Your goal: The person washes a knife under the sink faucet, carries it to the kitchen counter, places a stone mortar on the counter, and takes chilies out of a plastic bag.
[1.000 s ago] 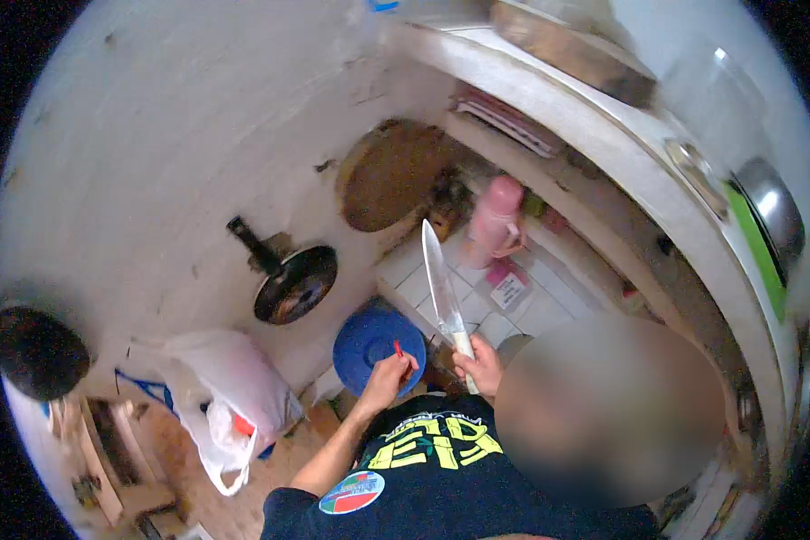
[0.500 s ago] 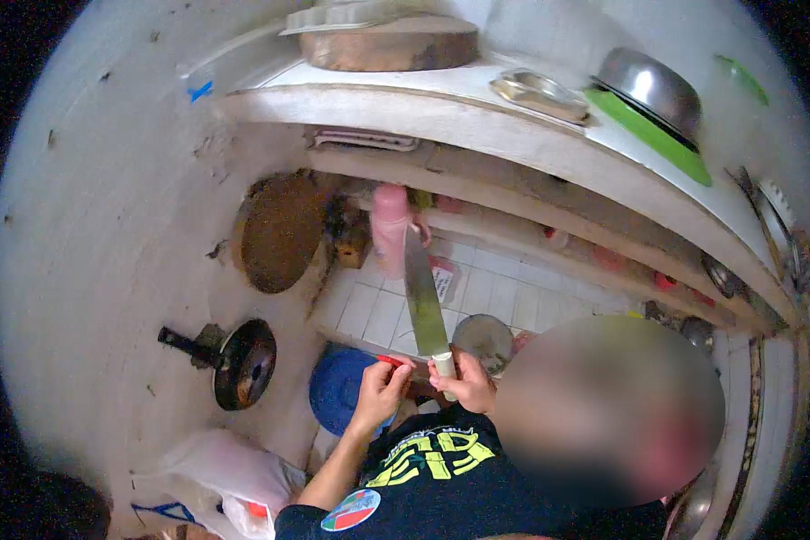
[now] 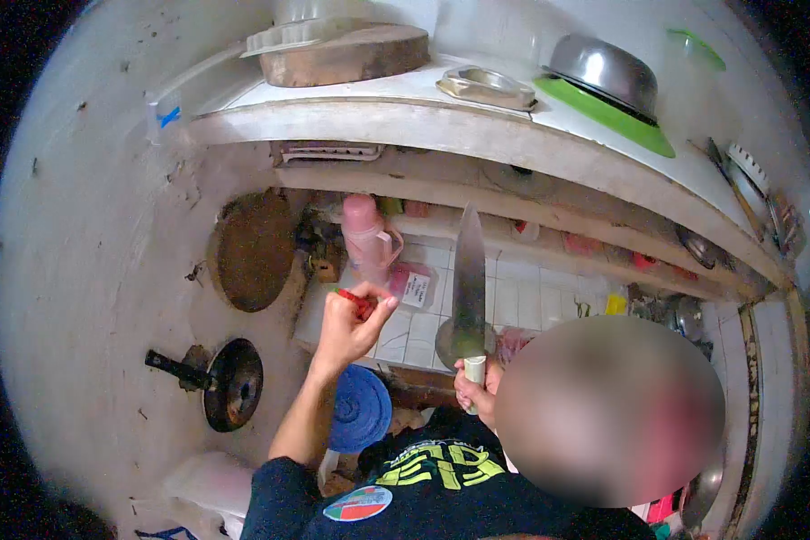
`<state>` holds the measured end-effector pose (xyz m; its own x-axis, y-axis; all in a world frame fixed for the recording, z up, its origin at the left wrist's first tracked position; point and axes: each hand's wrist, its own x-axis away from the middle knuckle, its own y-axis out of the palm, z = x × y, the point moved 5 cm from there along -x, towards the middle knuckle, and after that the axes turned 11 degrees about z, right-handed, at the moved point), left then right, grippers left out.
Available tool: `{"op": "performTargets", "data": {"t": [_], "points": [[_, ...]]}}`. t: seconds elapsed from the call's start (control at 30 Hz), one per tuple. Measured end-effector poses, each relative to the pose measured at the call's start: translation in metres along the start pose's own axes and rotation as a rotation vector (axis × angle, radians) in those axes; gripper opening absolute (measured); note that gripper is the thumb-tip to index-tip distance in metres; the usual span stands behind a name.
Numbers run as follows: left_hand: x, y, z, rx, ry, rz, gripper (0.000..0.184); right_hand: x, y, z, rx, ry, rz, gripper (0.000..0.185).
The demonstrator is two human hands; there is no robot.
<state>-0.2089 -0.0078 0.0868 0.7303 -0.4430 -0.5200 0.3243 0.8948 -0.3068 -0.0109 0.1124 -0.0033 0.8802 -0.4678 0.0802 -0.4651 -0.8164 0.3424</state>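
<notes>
A large kitchen knife (image 3: 469, 279) points upward, its broad blade away from me. Its pale handle is wrapped in the fingers of my right hand (image 3: 481, 389). My left hand (image 3: 355, 319) is closed, raised to the left of the blade and apart from it. Between its fingers shows a red chili pepper (image 3: 353, 300) with a green end; the rest is covered. Behind the lower blade sits a round greyish dish (image 3: 445, 342) on the white tiles (image 3: 412, 331), its contents unclear.
A pink thermos (image 3: 365, 238) stands beside a pink labelled packet (image 3: 414, 286). Below is a blue round lid (image 3: 362, 409). A frying pan (image 3: 234, 385) hangs on the left wall. The upper shelf (image 3: 378, 115) holds a round wooden block (image 3: 346, 58) and a metal bowl (image 3: 603, 74).
My left hand has moved up and left with the chili pepper, away from the knife handle. The knife has shifted right and stands more upright. The camera view has shifted a little.
</notes>
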Motion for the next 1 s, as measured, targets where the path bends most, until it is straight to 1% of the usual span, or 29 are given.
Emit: {"op": "performTargets", "data": {"t": [0.03, 0.07, 0.1, 0.2, 0.23, 0.27, 0.33, 0.4, 0.47, 0.53, 0.6, 0.67, 0.73, 0.8, 0.87, 0.9, 0.93, 1.0], "points": [[-0.008, -0.001, 0.009, -0.006, -0.001, 0.014, 0.018, -0.003, 0.0, -0.006, 0.049, -0.045, -0.001, 0.028], [-0.013, 0.0, 0.02, 0.03, 0.063, 0.013, 0.018, -0.006, 0.001, -0.012, 0.096, -0.088, -0.004, 0.029], [-0.019, 0.0, 0.028, 0.062, 0.128, 0.018, 0.018, -0.011, 0.009, -0.027, 0.059, -0.107, -0.002, 0.03], [-0.04, -0.005, 0.035, 0.09, 0.165, 0.04, 0.017, -0.031, 0.016, -0.055, 0.162, -0.174, 0.034, 0.03], [-0.053, -0.013, 0.043, -0.063, 0.252, 0.066, 0.016, -0.036, 0.021, -0.072, 0.169, -0.218, 0.001, 0.031], [-0.068, -0.022, 0.052, -0.051, 0.315, 0.125, 0.015, -0.042, 0.028, -0.086, 0.134, -0.214, 0.0, 0.031], [-0.105, -0.038, 0.056, -0.181, 0.38, 0.224, 0.013, -0.051, 0.032, -0.112, 0.204, -0.298, 0.059, 0.025], [-0.137, -0.058, 0.074, -0.403, 0.571, 0.366, 0.013, -0.059, 0.039, -0.139, 0.27, -0.343, 0.063, 0.027], [-0.163, -0.073, 0.09, -0.631, 0.608, 0.431, 0.015, -0.066, 0.046, -0.169, 0.335, -0.391, 0.07, 0.028], [-0.192, -0.089, 0.091, -0.618, 0.566, 0.461, 0.017, -0.07, 0.052, -0.198, 0.463, -0.463, 0.108, 0.032], [-0.209, -0.097, 0.096, -0.691, 0.658, 0.451, 0.017, -0.072, 0.059, -0.219, 0.419, -0.47, 0.068, 0.033], [-0.221, -0.106, 0.103, -0.663, 0.695, 0.443, 0.017, -0.075, 0.062, -0.235, 0.377, -0.476, 0.038, 0.034], [-0.24, -0.107, 0.099, -0.637, 0.675, 0.259, 0.019, -0.078, 0.063, -0.248, 0.435, -0.539, 0.045, 0.036], [-0.252, -0.11, 0.1, -0.68, 0.7, 0.273, 0.02, -0.081, 0.065, -0.256, 0.452, -0.566, 0.057, 0.037], [-0.257, -0.106, 0.103, -0.817, 0.761, 0.181, 0.021, -0.085, 0.065, -0.263, 0.477, -0.571, 0.085, 0.038], [-0.262, -0.101, 0.1, -0.831, 0.783, 0.107, 0.023, -0.089, 0.065, -0.265, 0.483, -0.547, 0.072, 0.04], [-0.265, -0.1, 0.098, -0.828, 0.783, 0.106, 0.023, -0.092, 0.067, -0.27, 0.484, -0.545, 0.075, 0.04], [-0.271, -0.095, 0.097, -0.9, 0.859, 0.086, 0.025, -0.099, 0.075, -0.276, 0.607, -0.474, 0.036, 0.052]]}}
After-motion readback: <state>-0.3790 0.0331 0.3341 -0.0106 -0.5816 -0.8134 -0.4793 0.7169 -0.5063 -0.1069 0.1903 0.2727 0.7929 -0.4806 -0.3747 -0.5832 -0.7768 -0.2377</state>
